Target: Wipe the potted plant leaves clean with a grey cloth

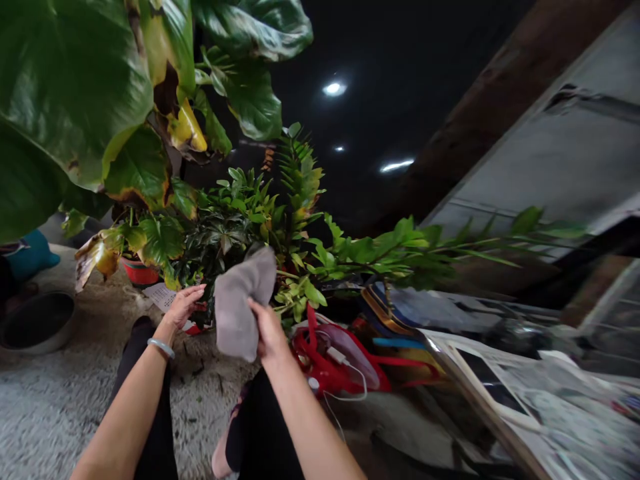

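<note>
A grey cloth [239, 303] hangs from my right hand [269, 330], whose thumb and fingers pinch its right edge. To the left of the cloth, my left hand [185, 305] has its fingers stretched out and holds nothing; a pale bangle [161, 347] circles that wrist. Just beyond both hands stand leafy green plants [225, 230]. Large leaves [75, 87], some with yellow and brown edges, fill the upper left.
A red pot [141, 272] stands behind my left hand, and a dark basin [39, 321] sits at the far left. On the right are a red bag [330, 357] with a white cable and a table [460, 387] bearing papers and a white-framed tablet-like object [493, 385].
</note>
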`<state>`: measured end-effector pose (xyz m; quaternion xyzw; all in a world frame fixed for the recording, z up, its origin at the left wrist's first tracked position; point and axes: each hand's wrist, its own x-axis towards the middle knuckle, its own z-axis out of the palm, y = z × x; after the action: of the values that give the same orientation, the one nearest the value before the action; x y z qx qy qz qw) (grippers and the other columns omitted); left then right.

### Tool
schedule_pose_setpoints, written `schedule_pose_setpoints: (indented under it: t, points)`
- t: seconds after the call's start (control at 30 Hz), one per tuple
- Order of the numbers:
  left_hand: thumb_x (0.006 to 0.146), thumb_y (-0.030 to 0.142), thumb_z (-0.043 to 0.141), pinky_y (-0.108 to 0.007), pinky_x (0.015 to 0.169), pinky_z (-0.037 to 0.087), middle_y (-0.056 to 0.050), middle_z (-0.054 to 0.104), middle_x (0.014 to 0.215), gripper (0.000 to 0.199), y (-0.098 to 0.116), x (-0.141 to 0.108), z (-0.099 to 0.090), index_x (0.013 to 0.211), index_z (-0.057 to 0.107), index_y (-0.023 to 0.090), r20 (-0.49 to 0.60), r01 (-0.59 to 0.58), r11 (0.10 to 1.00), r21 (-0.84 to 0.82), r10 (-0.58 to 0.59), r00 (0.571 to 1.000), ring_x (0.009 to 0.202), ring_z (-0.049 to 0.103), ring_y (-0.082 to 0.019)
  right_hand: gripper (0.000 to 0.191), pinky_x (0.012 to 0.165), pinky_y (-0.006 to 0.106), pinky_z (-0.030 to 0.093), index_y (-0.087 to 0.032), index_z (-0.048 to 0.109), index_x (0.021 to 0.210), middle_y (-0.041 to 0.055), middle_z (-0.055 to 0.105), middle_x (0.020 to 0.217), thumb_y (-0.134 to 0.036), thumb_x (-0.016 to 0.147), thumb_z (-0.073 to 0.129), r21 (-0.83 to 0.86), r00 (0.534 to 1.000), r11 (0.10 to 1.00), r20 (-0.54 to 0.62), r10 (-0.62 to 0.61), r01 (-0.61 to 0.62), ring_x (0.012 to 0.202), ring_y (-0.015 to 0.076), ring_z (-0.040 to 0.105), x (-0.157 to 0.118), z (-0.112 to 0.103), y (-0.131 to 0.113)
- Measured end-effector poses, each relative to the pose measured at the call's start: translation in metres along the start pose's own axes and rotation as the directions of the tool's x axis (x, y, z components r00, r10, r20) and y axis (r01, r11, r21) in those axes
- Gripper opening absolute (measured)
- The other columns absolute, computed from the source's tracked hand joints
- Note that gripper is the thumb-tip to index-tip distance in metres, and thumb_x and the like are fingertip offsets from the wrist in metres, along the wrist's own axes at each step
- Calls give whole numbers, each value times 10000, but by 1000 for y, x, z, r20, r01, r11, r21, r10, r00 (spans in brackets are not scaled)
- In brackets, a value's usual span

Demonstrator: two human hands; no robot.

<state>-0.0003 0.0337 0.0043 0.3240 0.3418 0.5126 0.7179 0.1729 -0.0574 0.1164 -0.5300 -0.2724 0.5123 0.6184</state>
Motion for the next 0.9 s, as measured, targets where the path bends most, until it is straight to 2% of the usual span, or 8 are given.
schedule_pose_setpoints:
  t: [0.1,0.17,0.27,0.37,0.47,0.6,0.73,0.9]
  points:
    - [563,310,942,-270,617,516,-58,750,867,508,4,-1,-2,1013,783,136,-15,24,1000,-8,-24,1000,625,636,-137,314,820,467,585,-219,746,816,68,790,783,-415,575,793,-65,993,992,33,115,-112,827,337,743,-41,-11,30]
    - [555,305,944,-271,631,515,-57,749,861,546,6,-2,-4,1046,776,135,-6,32,999,-12,-32,999,628,636,-137,319,834,455,576,-221,753,832,66,796,816,-431,596,797,-112,998,992,12,63,-62,819,324,740,-56,-16,22]
    - [545,329,946,-281,639,513,-48,737,827,586,6,-3,-5,1067,769,130,5,21,1000,22,-21,1000,637,638,-149,313,877,420,548,-203,744,852,87,800,902,-438,649,784,-204,966,948,-35,-256,244,908,311,726,-42,-10,-26]
    - [576,356,930,-282,635,507,-37,717,797,599,3,-4,-4,1103,757,128,6,13,998,60,-14,1000,615,620,-140,301,961,394,499,-202,718,876,90,791,988,-438,691,743,-262,820,812,-111,-562,521,1015,289,691,1,12,-68]
    - [579,376,924,-288,646,509,-51,717,810,612,0,-4,-3,1101,750,106,39,4,998,63,-6,999,638,628,-150,348,901,384,525,-208,696,895,45,793,943,-413,616,728,-85,917,918,-70,-393,387,934,262,696,27,31,-60]
    - [566,375,927,-272,645,502,-57,729,815,636,0,-4,-5,1110,742,102,38,-5,999,52,3,999,670,642,-162,352,836,399,531,-177,716,837,56,785,813,-377,550,756,-33,1000,999,20,-13,14,823,282,709,-5,20,14]
    - [579,342,920,-271,617,514,-33,705,764,661,5,-8,-9,1169,709,132,-37,3,995,104,1,999,638,633,-156,340,812,418,523,-177,749,839,58,777,781,-362,555,775,-123,976,973,67,206,-196,824,314,716,-67,-32,61]
    - [597,322,902,-264,610,528,-69,721,951,560,-2,-19,-14,1091,692,159,-141,-13,986,167,37,989,707,668,-169,309,763,415,537,-202,739,798,52,761,781,-356,543,822,-60,980,978,-21,199,-200,804,308,711,-97,-111,43]
